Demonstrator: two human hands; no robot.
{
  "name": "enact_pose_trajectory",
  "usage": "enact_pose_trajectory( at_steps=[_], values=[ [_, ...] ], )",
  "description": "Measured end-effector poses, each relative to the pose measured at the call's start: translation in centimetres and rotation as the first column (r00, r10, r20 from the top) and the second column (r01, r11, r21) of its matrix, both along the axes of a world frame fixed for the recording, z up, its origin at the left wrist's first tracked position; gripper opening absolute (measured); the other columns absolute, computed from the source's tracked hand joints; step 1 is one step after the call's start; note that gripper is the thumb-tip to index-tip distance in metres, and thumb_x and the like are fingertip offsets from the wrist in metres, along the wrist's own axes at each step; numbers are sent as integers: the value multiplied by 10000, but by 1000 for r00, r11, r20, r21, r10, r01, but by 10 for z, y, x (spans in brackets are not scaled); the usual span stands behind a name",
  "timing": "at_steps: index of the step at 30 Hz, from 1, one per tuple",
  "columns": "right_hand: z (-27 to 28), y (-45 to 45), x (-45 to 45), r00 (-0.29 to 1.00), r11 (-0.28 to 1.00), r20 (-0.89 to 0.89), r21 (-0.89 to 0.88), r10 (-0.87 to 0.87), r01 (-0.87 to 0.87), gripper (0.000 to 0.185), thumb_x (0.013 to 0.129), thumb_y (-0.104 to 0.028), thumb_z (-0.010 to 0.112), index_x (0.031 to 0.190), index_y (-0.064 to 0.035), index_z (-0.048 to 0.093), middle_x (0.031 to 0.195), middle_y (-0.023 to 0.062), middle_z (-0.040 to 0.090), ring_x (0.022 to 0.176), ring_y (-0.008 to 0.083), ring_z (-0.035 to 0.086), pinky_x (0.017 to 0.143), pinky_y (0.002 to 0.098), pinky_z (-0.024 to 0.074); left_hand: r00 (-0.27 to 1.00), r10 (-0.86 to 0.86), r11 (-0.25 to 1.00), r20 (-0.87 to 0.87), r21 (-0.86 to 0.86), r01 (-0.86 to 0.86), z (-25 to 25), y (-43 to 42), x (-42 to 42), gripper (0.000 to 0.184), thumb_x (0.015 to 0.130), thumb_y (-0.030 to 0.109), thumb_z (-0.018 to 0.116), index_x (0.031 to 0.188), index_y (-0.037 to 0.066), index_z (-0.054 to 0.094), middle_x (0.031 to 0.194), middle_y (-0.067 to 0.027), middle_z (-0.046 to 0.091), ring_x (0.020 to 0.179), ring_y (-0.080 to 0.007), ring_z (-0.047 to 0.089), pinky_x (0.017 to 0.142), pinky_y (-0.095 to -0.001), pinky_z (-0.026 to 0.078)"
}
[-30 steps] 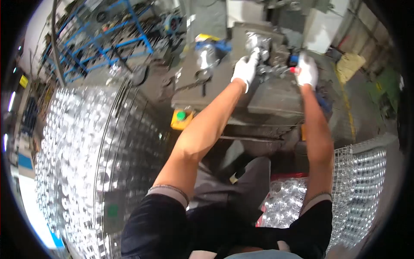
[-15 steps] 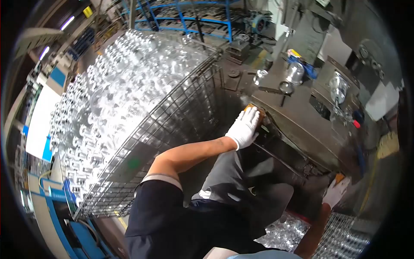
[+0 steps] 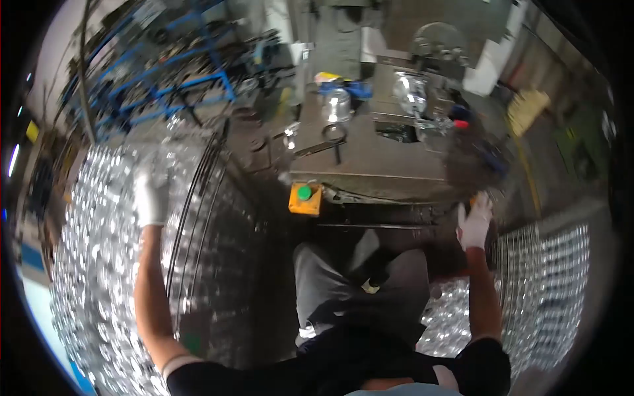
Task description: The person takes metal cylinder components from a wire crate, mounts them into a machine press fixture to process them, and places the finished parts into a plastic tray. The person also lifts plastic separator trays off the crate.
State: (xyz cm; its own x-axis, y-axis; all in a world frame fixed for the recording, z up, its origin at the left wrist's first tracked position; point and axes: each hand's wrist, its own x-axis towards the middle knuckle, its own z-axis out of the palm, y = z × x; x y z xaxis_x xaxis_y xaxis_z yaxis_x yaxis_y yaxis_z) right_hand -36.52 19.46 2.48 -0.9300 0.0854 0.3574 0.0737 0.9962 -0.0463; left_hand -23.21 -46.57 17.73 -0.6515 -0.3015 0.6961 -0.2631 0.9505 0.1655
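Note:
My left hand [image 3: 152, 195], in a white glove, is over the heap of shiny silvery parts [image 3: 92, 244] in the wire basket on the left. Motion smears its fingers, so I cannot make out a grip. On the right, my gloved right hand [image 3: 474, 224] lies at the front corner of the metal bench [image 3: 370, 162], fingers spread. It touches an orange box, mostly covered by the hand. At the bench's left front corner an orange box with a green push button [image 3: 304, 193] is uncovered. A shiny cup-shaped part [image 3: 337, 104] stands on the bench; another [image 3: 411, 91] sits in the machine.
The wire basket's side [image 3: 191, 211] rises left of my legs. A second wire basket [image 3: 545, 284] with more silvery parts stands at the right. A ring-ended tool [image 3: 335, 134] lies on the bench near a blue cloth [image 3: 358, 88]. Blue shelving [image 3: 178, 86] stands behind.
My left hand has left the orange button box and moved left over the basket's silvery parts. My right hand stays at the bench's right corner. The view has turned and tilted.

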Motion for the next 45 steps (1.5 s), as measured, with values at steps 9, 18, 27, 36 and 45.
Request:
enact_pose_trajectory(
  at_steps=[9, 18, 27, 36, 45],
  values=[
    [80, -59, -106, 799, 822, -284, 404, 530, -402, 500, 631, -47, 634, 1103, 52, 500, 1315, 323, 339, 1256, 476, 309, 1043, 515, 298, 733, 649, 730, 203, 105, -675, -46, -295, 53, 719, 760, 445, 661, 1330, 92, 403, 1180, -215, 571, 1033, -374, 585, 870, -444, 478],
    [98, -47, -144, 920, 898, -132, 308, 369, -316, 353, 695, -94, 570, 1026, 14, 508, 909, 203, 571, 855, 381, 556, 757, 449, 469, 624, 748, 630, 225, 52, -775, -67, -371, 40, 818, 721, 521, 682, 1372, 117, 394, 1130, -158, 612, 1023, -330, 594, 875, -423, 467],
    [102, -172, -67, 938, 493, 134, -869, 321, -44, 733, 881, -346, 579, 1452, -77, 206, 923, 99, 634, 670, 98, 570, 546, 225, 458, 641, 767, 637, 30, 88, -766, -41, -350, 44, 670, 713, 391, 707, 1250, 57, 488, 1086, -168, 618, 985, -327, 604, 857, -421, 473],
    [63, -217, -251, 1000, -273, 19, -962, -3, 18, 406, 919, -398, 343, 1180, -108, 454, 1051, 82, 620, 889, 217, 576, 771, 335, 431, 827, 431, 870, -361, 409, -275, -7, -269, 67, 591, 831, 243, 683, 1299, -11, 428, 1246, -154, 538, 1105, -245, 546, 955, -335, 421],
    [73, -235, -87, 968, -185, -252, -951, 9, -247, 608, 718, -172, 774, 1203, -69, 423, 913, 49, 569, 528, 94, 505, 404, 240, 403, 900, -8, 845, -436, 478, 239, 35, -81, 43, 639, 880, 297, 620, 1389, 43, 330, 1393, -160, 388, 1202, -223, 453, 959, -344, 397]
  ],
)
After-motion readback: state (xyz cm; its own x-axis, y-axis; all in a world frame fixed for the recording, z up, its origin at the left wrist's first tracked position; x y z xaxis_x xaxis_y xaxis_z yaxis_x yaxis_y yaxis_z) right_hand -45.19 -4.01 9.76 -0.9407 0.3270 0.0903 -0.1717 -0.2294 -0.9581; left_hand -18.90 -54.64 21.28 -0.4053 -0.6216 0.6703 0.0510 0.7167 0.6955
